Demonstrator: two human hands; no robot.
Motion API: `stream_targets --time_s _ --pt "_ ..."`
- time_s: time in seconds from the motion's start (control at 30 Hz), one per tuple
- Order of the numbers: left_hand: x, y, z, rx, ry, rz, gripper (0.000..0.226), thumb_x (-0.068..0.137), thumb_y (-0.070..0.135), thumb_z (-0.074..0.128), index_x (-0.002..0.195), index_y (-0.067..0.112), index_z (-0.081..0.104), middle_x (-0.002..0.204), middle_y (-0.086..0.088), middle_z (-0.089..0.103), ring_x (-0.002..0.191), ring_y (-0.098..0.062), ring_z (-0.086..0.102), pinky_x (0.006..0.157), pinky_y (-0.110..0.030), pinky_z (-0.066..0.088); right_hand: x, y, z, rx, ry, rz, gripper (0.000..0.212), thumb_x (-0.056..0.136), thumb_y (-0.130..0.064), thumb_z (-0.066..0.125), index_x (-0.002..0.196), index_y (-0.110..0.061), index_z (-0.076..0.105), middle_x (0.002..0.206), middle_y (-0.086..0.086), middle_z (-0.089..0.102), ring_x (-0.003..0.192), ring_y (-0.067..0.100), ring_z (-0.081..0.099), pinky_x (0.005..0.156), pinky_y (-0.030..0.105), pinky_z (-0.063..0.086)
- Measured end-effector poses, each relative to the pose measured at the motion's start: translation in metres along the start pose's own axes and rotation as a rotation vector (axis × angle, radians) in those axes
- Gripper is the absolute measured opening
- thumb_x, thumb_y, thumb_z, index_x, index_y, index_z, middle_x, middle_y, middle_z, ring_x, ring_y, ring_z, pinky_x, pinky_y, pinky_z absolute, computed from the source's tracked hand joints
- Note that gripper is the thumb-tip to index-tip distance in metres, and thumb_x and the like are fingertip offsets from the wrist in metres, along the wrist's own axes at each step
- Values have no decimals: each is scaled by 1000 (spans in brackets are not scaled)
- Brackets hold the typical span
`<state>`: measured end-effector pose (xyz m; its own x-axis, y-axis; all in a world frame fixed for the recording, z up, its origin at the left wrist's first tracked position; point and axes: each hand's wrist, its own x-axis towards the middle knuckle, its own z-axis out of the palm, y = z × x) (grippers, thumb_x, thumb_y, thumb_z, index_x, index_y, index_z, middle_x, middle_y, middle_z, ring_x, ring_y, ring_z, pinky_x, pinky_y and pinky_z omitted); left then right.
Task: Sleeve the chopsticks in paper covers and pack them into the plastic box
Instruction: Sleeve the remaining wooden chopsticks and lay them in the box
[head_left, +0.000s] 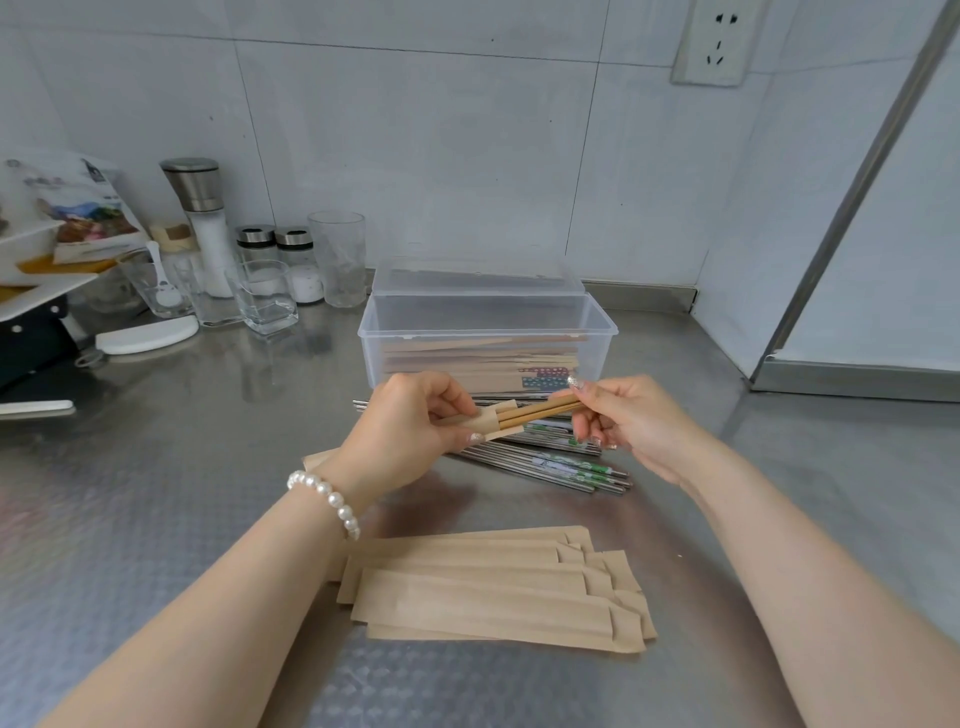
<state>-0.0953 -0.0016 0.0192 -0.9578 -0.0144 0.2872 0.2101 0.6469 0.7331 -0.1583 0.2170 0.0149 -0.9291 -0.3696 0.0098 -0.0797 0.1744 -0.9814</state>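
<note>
My left hand (410, 426) grips a brown paper cover (498, 418) by its open end. A pair of wooden chopsticks (540, 409) sticks partway into that cover, and my right hand (631, 415) pinches their free end. Both hands hover just in front of the clear plastic box (485, 317), which stands open with its lid tipped back and holds several sleeved chopsticks. Beneath my hands lies a pile of steel chopsticks (561, 462) with green and white printed ends. A stack of empty paper covers (493, 587) lies on the counter close to me.
Drinking glasses (267, 296), salt shakers (301, 265) and a tall grinder (200, 208) stand at the back left by the tiled wall. A white lid (148, 335) and a rack with plates sit at far left. A metal-framed panel (852, 218) rises at the right.
</note>
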Motion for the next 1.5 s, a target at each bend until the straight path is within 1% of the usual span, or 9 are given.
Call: stream_targets --time_s 0.1,0.33,0.53,0.7,0.93,1.03,1.17,1.33,1.5 --pt "0 1 1 -5 1 5 31 66 9 79 68 31 57 69 12 63 65 -2 59 64 -12 45 3 2 3 154 89 -31 19 91 -10 52 85 -11 70 47 -1 54 46 9 44 43 15 34" --pt "0 -1 4 45 13 26 26 68 13 77 76 28 59 74 13 62 74 -9 60 69 -16 45 3 3 7 74 153 -96 21 91 -8 53 81 -12 70 44 -1 54 42 7 42 42 13 36" --pt "1 -5 3 183 402 304 28 72 41 59 93 22 60 90 11 60 85 -13 58 80 -39 43 3 -10 -16 172 324 -140 18 90 -9 54 81 -12 69 44 -3 54 46 10 42 46 16 33" --pt "1 -6 0 176 572 353 25 75 32 50 96 20 59 95 8 60 93 -10 51 83 -25 28 15 -30 -44 261 500 -201 16 92 -8 52 87 -6 67 41 -5 52 43 6 42 49 18 32" --pt "6 -15 1 150 453 283 19 75 34 45 80 23 60 74 16 58 73 -12 59 76 -34 41 67 -64 -52 -111 537 -121 20 91 -10 54 94 4 68 32 -6 49 33 0 40 43 12 30" --pt "7 -20 2 147 407 259 12 73 29 50 75 24 61 65 15 57 63 -12 59 70 -44 50 81 -67 -45 -238 481 -54 23 90 -8 55 87 11 68 34 -7 53 55 -2 55 64 16 39" --pt "6 -19 6 172 367 256 5 70 21 57 72 24 61 60 15 55 60 -13 58 67 -43 50 98 -63 -29 -323 459 14 25 90 -12 56 69 -7 68 48 1 60 85 17 61 92 30 44" --pt "6 -17 6 178 341 268 7 69 20 56 71 23 62 61 15 55 60 -12 58 68 -41 51 108 -54 -13 -556 458 43 23 93 -24 52 88 -12 71 72 5 70 66 8 57 66 24 44" --pt "7 -19 5 183 318 246 8 69 22 54 71 24 61 60 12 59 60 -14 58 70 -41 50 105 -43 -10 -1069 511 15 32 96 -31 42 83 -16 68 89 6 70 90 28 60 80 33 39"
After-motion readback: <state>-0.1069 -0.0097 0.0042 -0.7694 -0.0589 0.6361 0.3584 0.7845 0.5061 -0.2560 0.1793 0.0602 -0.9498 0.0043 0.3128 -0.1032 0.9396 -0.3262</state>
